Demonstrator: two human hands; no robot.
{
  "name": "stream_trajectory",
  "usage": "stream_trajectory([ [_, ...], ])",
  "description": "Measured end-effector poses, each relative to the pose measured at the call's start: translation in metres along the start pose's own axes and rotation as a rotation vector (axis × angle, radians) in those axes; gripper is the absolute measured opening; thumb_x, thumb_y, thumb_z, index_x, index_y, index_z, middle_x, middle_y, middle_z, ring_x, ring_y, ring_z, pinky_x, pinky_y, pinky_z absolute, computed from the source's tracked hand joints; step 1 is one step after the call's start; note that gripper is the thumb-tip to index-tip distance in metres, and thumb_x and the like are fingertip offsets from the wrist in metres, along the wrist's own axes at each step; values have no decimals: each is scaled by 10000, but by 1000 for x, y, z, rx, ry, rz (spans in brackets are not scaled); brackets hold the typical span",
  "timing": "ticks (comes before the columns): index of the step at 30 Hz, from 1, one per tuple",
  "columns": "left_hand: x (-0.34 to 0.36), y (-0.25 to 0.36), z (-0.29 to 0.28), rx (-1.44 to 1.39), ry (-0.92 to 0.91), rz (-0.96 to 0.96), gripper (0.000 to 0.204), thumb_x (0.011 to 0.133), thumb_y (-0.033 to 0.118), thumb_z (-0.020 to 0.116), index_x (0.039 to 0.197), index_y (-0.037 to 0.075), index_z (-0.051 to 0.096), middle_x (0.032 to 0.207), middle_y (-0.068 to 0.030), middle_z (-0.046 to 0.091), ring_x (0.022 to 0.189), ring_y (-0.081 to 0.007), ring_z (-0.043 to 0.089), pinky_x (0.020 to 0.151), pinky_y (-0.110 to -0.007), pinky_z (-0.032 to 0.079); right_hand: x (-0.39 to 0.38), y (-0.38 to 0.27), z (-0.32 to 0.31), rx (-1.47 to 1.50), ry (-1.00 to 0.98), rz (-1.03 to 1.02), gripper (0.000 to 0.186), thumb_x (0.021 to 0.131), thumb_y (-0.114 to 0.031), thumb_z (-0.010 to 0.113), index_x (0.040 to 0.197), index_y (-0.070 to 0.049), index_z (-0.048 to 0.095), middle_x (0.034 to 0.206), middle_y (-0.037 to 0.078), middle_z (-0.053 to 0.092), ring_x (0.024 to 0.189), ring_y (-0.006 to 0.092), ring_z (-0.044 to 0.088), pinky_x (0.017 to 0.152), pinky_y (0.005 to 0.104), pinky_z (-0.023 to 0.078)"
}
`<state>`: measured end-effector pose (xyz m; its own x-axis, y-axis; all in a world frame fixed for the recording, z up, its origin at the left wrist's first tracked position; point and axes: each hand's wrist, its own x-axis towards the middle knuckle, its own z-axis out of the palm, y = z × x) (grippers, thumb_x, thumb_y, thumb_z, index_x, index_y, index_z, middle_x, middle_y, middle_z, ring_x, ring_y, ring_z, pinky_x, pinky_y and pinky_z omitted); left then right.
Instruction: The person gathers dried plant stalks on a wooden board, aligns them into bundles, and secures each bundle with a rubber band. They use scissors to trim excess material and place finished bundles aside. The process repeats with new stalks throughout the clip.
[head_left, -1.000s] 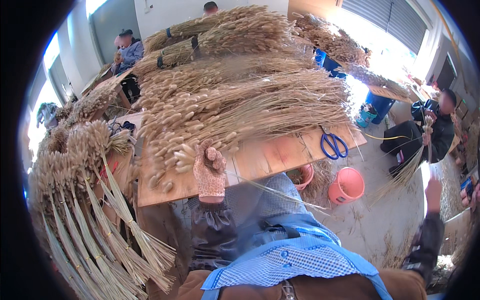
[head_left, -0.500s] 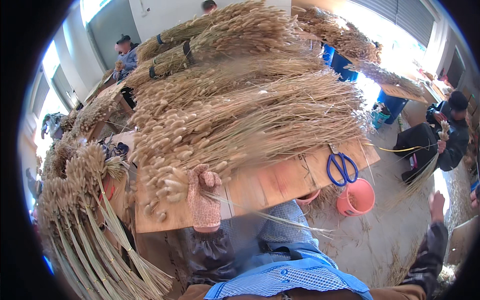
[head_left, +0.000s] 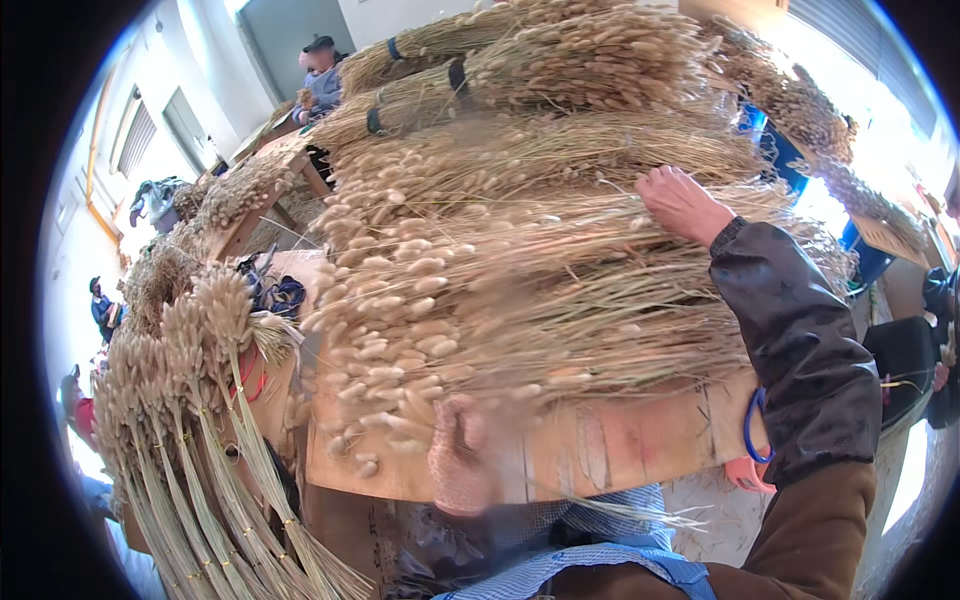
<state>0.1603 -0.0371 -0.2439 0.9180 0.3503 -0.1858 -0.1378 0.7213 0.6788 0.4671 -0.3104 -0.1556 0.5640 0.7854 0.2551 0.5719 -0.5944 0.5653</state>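
Observation:
Dried bunny-tail grass [head_left: 600,270] lies in a deep pile over the wooden table, fluffy heads to the left and stems to the right. At the table's front edge, my left hand [head_left: 460,455], in a patterned glove and partly blurred, is closed round a few bunny-tail stems. Their heads show at its left and their thin ends trail to the right. My bare right hand [head_left: 683,203] reaches over the far part of the pile, fingertips pinched together at a thin stem. My dark right sleeve partly covers blue-handled scissors [head_left: 754,425] at the table's right edge.
Tied bunches of bunny-tail grass [head_left: 200,400] stand at the left. Larger bundles with dark bands [head_left: 458,78] lie at the back. A pink bucket [head_left: 750,474] sits below the table's right edge. Other people [head_left: 320,80] work around the room.
My right hand has swung from beside the table at the right up onto the grass pile. My left hand still holds its stems at the front edge. The view has turned right.

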Motion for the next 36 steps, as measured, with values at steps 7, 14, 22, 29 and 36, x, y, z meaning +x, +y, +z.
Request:
stream_trajectory([
  [7,0,2,0,-125,-18,-122,323,984,357,395,977,93,581,555,25,341,490,-123,335,468,-273,292,2,23,3,-46,63,41,40,708,-57,577,718,-26,602,698,152,607,716,292,615,661,380,487],
  [14,-3,11,3,8,-139,29,323,979,352,412,987,75,579,585,9,382,516,-133,361,483,-274,302,-35,18,-92,-376,188,130,137,719,-7,529,855,1,508,793,130,517,812,256,522,743,342,439],
  [22,0,31,-20,-275,-166,-2,412,958,378,460,1184,40,524,844,-51,593,720,-160,563,596,-256,476,-129,-54,-158,-243,33,186,234,727,-4,518,958,36,511,811,139,492,777,254,503,704,332,431],
  [29,2,30,-29,-231,-319,43,386,987,321,408,1223,32,509,1140,-120,617,781,-169,582,589,-248,468,-204,-109,-205,-232,-70,158,231,742,-30,514,954,60,507,791,129,484,737,238,492,670,319,425],
  [36,-10,31,-26,-226,-282,-5,446,987,293,400,1333,12,385,1259,-189,522,652,-143,565,518,-229,504,-258,-164,-203,-16,-118,119,206,736,-33,531,925,42,501,764,118,468,713,239,495,641,335,423],
])
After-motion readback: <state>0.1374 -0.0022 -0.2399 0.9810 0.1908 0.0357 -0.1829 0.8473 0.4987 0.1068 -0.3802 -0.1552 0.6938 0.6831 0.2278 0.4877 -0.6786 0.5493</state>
